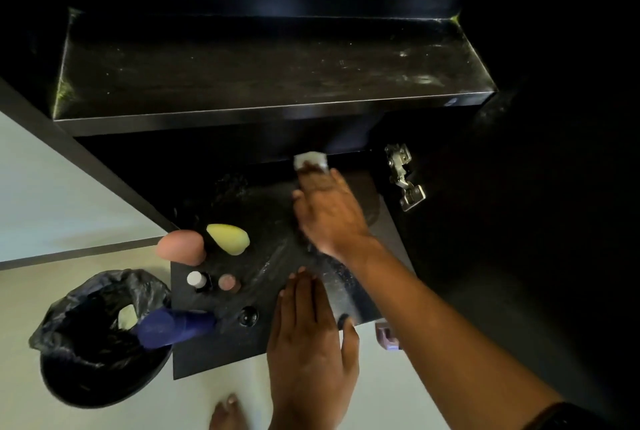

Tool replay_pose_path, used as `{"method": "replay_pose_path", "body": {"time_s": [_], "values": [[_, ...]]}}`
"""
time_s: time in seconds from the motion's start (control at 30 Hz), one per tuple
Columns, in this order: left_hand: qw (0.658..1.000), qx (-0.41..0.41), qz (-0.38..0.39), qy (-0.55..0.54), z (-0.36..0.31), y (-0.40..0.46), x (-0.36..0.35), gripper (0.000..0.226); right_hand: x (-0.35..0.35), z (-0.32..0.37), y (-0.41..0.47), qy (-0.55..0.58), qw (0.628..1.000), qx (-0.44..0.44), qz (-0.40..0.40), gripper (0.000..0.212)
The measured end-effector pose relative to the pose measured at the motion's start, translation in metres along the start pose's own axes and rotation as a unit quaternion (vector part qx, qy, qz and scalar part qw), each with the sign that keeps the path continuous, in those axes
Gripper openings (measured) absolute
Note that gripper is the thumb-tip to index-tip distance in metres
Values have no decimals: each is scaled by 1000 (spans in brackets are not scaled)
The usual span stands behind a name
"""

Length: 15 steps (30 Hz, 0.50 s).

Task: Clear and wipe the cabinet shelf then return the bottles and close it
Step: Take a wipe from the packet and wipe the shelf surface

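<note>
The black cabinet stands open with a bare, dusty upper shelf. On the lower shelf, my right hand presses a white wipe against the far part, under the upper shelf. My left hand rests flat on the front of the lower shelf, fingers apart, holding nothing. Bottles stand on the left of that shelf: a pink one, a yellow one, a small white-capped one, a brownish-capped one, a blue one and a black-capped one.
A black bin lined with a black bag stands on the pale floor at left, touching the blue bottle's side. A metal door hinge sits on the right cabinet wall. A small purple object lies by the shelf's front right. My bare foot is below.
</note>
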<state>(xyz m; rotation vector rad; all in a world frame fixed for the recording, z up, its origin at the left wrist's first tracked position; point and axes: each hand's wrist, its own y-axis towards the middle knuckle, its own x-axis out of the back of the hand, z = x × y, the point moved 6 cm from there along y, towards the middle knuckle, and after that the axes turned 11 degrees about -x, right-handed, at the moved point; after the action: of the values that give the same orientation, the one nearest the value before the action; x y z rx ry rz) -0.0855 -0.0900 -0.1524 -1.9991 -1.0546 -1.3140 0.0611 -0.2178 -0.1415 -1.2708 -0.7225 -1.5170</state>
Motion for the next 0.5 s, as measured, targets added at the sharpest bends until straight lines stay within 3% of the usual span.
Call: {"method": "replay_pose_path", "body": {"time_s": [0.13,0.23,0.5], "values": [[1000,-2,-15,6,-3,-1,3,68,10,-60,-1,-36,995,-90,-33,58],[1000,8,3,-2,-3,-2,0,72,9,-65,-4,-16,994,-100,-32,60],[999,-2,-19,-39,-4,-6,-1,85,-10,3,-54,18,995,86,41,57]]}}
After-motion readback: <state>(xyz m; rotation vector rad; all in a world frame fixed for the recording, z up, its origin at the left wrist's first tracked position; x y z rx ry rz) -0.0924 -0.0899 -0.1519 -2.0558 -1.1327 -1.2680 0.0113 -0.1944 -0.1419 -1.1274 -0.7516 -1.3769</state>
